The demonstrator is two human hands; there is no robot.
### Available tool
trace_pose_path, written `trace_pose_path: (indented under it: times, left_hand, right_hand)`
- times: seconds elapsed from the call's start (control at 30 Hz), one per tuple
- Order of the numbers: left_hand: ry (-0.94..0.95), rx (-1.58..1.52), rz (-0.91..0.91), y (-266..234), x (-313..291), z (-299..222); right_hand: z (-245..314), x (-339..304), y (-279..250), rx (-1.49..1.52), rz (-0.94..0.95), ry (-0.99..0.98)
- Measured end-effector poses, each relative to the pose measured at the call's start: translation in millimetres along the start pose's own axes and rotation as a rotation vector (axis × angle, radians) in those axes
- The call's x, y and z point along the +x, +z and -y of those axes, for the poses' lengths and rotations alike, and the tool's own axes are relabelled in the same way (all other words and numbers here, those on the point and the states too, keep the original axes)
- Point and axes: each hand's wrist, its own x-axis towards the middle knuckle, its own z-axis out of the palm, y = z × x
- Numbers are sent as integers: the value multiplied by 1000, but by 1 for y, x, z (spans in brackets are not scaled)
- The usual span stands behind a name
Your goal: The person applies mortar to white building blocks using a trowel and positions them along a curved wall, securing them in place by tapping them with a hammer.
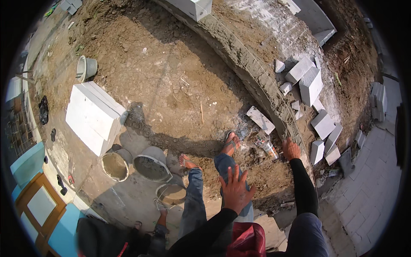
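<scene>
My left hand (238, 191) hovers over a jeans-clad leg, its fingers spread and nothing in them. Farther right, my right hand (291, 150) rests at the near end of a long, low wall (257, 79) topped with wet grey mortar. Its fingers are curled, and whatever they hold is hidden. A thin string (239, 40) runs along the wall. Just left of that hand lies a clear plastic cup (269, 150) with coloured print, on the dirt. Behind the cup, a pale block piece (260, 120) leans by the wall.
Left stand mortar buckets (114, 166), a wide tub (150, 167) and stacked white blocks (92, 118). Broken blocks (311, 85) lie right of the wall. Another bucket (87, 68) sits farther back. Sandalled feet (231, 143) stand on the dirt. Another person's bare foot (162, 217) shows lower left.
</scene>
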Motion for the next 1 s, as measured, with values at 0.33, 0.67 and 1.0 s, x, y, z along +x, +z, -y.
trace_pose_path:
  times: [0.33, 0.67, 1.0]
  left_hand:
    - [92, 129, -360, 102, -6, 38]
    - [-230, -267, -357, 8, -98, 171]
    - [-1335, -376, -278, -37, -401, 548]
  right_hand:
    - [49, -98, -25, 448, 77, -182]
    - [91, -65, -25, 316, 192, -291]
    - [201, -112, -83, 313, 301, -145]
